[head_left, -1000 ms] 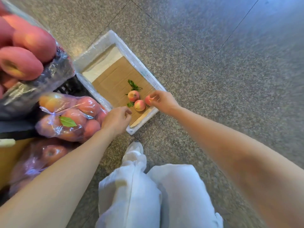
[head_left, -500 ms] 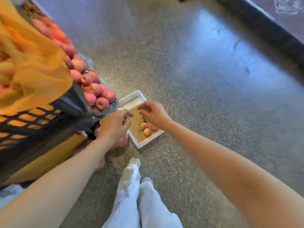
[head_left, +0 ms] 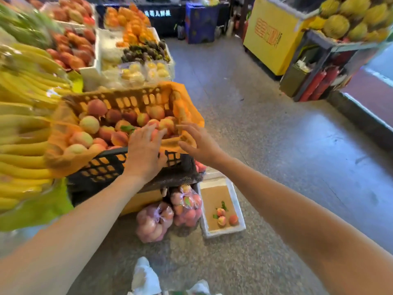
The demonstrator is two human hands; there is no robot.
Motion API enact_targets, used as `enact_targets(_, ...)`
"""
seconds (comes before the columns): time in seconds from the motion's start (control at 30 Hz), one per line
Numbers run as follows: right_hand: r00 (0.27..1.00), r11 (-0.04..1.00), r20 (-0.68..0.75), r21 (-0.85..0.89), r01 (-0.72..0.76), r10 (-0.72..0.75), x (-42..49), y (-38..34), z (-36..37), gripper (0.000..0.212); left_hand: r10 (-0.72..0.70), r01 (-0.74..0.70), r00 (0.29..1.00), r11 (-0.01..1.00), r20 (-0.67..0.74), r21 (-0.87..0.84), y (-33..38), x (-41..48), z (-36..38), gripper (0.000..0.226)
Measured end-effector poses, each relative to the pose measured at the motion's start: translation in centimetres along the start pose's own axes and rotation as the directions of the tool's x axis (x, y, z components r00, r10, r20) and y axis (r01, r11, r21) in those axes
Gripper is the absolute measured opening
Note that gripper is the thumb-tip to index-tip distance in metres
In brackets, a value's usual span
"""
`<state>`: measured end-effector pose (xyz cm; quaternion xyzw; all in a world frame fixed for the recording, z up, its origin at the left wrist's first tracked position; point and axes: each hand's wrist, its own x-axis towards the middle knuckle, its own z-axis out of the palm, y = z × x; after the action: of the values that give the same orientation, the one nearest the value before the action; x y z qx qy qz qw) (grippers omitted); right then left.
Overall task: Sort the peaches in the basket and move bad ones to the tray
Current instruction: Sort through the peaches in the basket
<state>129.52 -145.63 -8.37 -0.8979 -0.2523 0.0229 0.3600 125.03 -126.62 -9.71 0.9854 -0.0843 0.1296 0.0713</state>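
Since the sorting happens up on the fruit stand and the rejects go down low, the two places sit well apart: the black basket (head_left: 102, 169) fills the ten o'clock part of my view, tilted toward me on the display so its peaches (head_left: 90, 124) lie open to my eyes, while the white tray (head_left: 223, 233) lies on the floor (head_left: 276, 167) at about five o'clock from the basket, close enough to my feet that I can drop fruit there without walking. An orange liner (head_left: 187, 111) cushions the fruit and spills over the basket's rim. On the cardboard (head_left: 212, 196) in the tray a few peaches (head_left: 221, 212) lie loose with a leaf or two, which I judge to be bad ones already culled; plenty remain in the basket, so the sorting looks far from done. Bagged peaches (head_left: 187, 207) lean beside the tray at its nine o'clock, and bananas (head_left: 25, 145) crowd the far nine o'clock edge. My left hand (head_left: 144, 154) reaches over the basket's near wall, its fingers spread loosely and lying against the front peaches, touching but not closed round any; motion blur hides finer detail. My right hand (head_left: 200, 143) hovers at the basket's three o'clock corner near the liner, spread wide, holding nothing. I judge both are about to feel for the next soft or bruised fruit.
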Motion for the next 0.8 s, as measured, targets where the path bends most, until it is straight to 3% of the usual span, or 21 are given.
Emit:
enact_targets(0.1,0.984,0.984,0.178,-0.179,0.018,0.015,2.4,-1.5,2.5,0.059,-0.111,0.097,0.976,0.992,0.187,0.081,-4.3,-1.2,-0.3,0.07)
enact_targets(0.2,0.967,0.944,0.246,-0.33,0.023,0.063,4.1,-2.3,4.5,0.05,-0.055,0.048,0.949,0.998,0.311,0.03,-7.8,-2.1,-0.5,0.064)
enact_targets(0.33,0.984,0.946,0.127,-0.316,-0.078,0.123,6.3,-3.5,5.0,0.029,0.117,-0.075,0.951,0.985,0.286,-0.154,-11.0,-1.8,-1.3,0.046)
enact_targets(0.43,0.964,0.911,0.164,-0.39,-0.131,0.208,8.1,-4.7,5.1,0.03,0.145,-0.044,0.941,0.949,0.307,-0.312,-13.3,-0.9,-2.1,0.031)
enact_targets(0.53,0.947,0.871,0.207,-0.476,-0.123,0.246,10.1,-5.6,5.5,0.034,0.12,-0.02,0.961,0.93,0.249,-0.368,-16.3,0.1,-2.9,0.021)
enact_targets(0.63,0.924,0.92,0.295,-0.374,-0.122,0.243,12.2,-6.3,6.5,0.027,0.04,0.041,0.966,0.95,0.254,-0.308,-19.7,1.1,-3.4,0.019)
enact_targets(0.73,0.873,0.957,0.437,-0.272,-0.101,0.216,14.5,-7.3,7.9,0.028,-0.079,0.151,0.938,0.97,0.338,-0.192,-23.4,2.1,-3.3,0.018)
enact_targets(0.8,0.838,0.969,0.511,-0.234,-0.076,0.189,16.1,-7.9,8.9,0.029,-0.088,0.141,0.914,0.984,0.396,-0.106,-25.2,2.6,-3.4,0.019)
